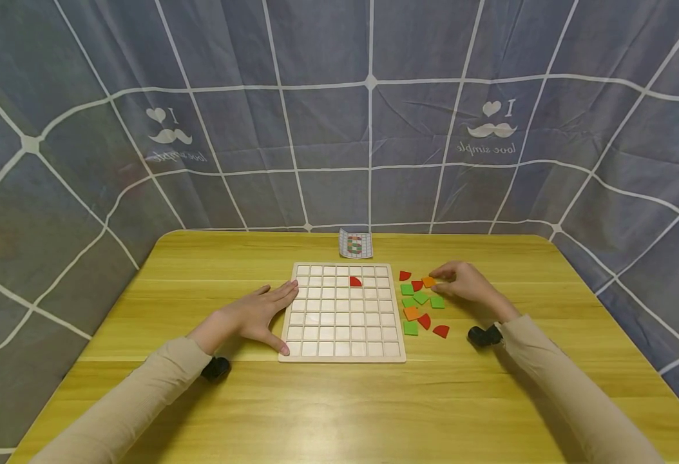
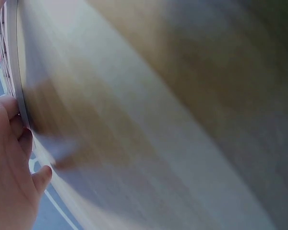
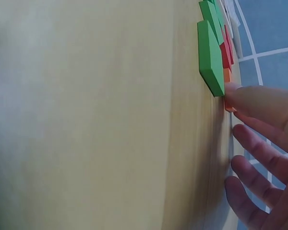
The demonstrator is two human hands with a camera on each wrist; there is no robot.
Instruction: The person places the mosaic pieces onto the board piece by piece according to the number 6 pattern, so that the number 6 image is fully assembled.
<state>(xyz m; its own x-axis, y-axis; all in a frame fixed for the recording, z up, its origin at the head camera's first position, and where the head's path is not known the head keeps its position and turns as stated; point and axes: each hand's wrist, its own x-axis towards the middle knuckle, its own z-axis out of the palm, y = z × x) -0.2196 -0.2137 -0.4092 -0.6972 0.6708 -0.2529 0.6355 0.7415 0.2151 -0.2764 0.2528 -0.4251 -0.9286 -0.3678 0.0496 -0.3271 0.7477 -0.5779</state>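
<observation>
Fingertips of the right hand (image 1: 461,281) pinch an orange square tile (image 1: 428,282) among the loose pieces to the right of a pale wooden grid board (image 1: 342,358). That grip is closed on the tile; in the right wrist view the thumb presses its near side, beside a green square tile (image 3: 210,62), while the last three fingers stand apart. Whether the tile is lifted at all from the yellow wood-grained tabletop (image 1: 339,409) cannot be told.

The left hand (image 1: 256,314) has a spread, relaxed grip, its fingertips and thumb touching the left rim of the board. One red quarter-circle tile (image 1: 355,281) sits in a board cell, in the second row from the far edge, right of centre.

Around the pinched tile lie four more red quarter-circle pieces (image 1: 440,331), several green squares (image 1: 411,328) and a second orange square (image 1: 411,313) nearer the person. Beyond the board's far edge rests a small white paper card (image 1: 355,245) printed with a grid and a red-and-green figure. Beige sleeves (image 1: 136,393) cover both forearms, and a grey-blue curtain (image 1: 322,129) with white lines hangs behind.
</observation>
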